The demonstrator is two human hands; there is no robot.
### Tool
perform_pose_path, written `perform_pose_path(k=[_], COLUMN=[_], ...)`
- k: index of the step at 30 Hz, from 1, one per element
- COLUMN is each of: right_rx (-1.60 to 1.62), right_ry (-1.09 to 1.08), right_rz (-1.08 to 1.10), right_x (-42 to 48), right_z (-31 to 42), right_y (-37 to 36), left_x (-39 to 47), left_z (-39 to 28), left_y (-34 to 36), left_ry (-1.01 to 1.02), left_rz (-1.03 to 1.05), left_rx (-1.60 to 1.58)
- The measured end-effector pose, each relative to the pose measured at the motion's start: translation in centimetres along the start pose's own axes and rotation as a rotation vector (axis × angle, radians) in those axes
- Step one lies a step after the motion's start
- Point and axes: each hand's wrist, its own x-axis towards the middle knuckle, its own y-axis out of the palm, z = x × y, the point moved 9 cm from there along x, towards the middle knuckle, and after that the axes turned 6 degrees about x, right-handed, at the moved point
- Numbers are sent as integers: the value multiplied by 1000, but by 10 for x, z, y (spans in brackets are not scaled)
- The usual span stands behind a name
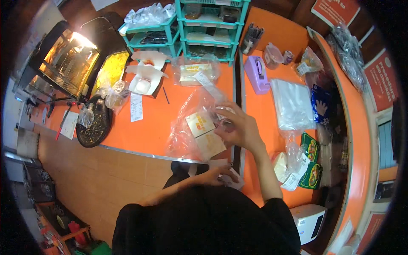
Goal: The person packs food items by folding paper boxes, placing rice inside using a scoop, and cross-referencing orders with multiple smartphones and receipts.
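A clear plastic bag (181,137) lies on the orange counter with two paper food boxes (200,124) in it, side by side. My right hand (239,126) is at the bag's right side, fingers curled round a small clear container (225,114); whether the container is inside the bag is unclear. Below, close to my body, my left hand (221,177) grips white paper (234,180), partly hidden by the fingers. A printed slip (208,85) lies above the bag, partly over another bagged box (195,72). Two opened paper boxes (145,83) stand further left, the nearer holding a white item.
A purple tape dispenser (257,76) and a stack of clear bags (292,103) lie right. Teal shelves (208,24) stand at the back. Leftward are a dark round pan (94,124), a lit display warmer (68,63) and a knife (62,122). The counter's metal edge (153,155) runs in front.
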Motion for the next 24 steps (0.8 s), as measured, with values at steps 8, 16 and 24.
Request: perform_pose_path(k=[8,16,24], right_rx=[-638,471,1323], right_ry=[-121,120,396], right_rz=[381,181,140], right_x=[86,54,27], right_z=[-31,-85,-84], right_y=[79,5,-8], left_x=[14,-21,12], left_z=[-12,-64,-82], left_y=[-6,-106,-167], left_ry=[109,288,312], left_rz=[-69,-705,-1131], left_rx=[-87,-406,-42])
